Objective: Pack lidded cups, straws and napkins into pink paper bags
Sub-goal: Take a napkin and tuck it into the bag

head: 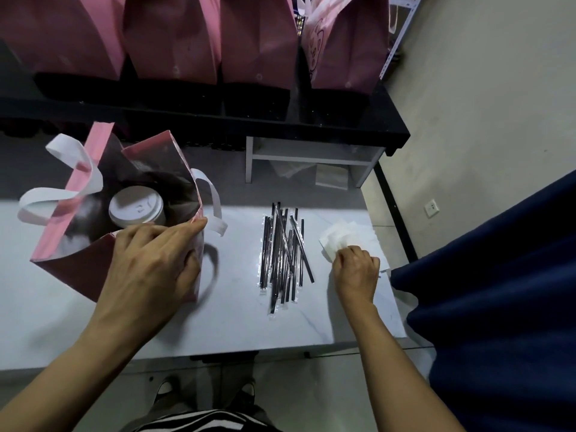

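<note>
I'm reaching both bare hands over the white marble-look table (218,319). My left hand (156,260) is curling over the near rim of the open pink paper bag with white strap handles (78,266), fingers closed on the edge, steadying it. My right hand (355,269) is pinching into the loose stack of white paper napkins (346,235) at the table's right end, fingers mostly closed; can't tell whether one sheet is separated yet. Between the hands, the pile of black straws in clear wrappers (282,254) is lying untouched. Doing this well likely means peeling one napkin off without dragging the stack, and keeping the bag mouth wide. Inside the bag, a white lidded paper cup (135,210) is standing upright toward the near wall; nothing else visible in there. Farther back, a row of upright pink paper bags (258,42) is sitting on the black shelf (386,126), contents hidden.
</note>
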Available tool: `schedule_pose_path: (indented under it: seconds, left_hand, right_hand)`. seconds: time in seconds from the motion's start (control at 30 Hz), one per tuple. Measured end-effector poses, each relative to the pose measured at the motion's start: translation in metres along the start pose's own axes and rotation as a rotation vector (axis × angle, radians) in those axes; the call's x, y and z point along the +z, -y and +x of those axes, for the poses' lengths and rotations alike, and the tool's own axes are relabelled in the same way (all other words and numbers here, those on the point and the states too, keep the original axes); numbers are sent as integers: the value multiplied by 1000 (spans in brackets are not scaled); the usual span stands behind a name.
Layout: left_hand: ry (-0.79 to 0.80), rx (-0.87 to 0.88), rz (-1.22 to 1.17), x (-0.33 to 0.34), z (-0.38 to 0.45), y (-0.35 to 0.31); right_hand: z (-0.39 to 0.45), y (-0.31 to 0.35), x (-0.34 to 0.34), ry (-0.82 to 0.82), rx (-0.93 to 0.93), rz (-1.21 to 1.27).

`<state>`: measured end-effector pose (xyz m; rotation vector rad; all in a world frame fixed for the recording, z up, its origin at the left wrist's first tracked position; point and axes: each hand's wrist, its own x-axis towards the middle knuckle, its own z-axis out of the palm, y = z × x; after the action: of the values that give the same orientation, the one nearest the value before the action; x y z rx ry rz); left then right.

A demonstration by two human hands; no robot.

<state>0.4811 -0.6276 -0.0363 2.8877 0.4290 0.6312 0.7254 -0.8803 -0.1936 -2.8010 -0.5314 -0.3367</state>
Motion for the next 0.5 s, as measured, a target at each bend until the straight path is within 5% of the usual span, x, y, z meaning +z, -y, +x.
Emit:
schedule_pose_path:
  seconds: [0.17,0.5]
  left_hand:
    - [-10,-18,-4,0,1,-3]
    - [7,-37,-9,-2,-1,1]
  right_hand:
    - [4,5,-22,-191,58,191]
    - [20,24,-62,-84,135,345]
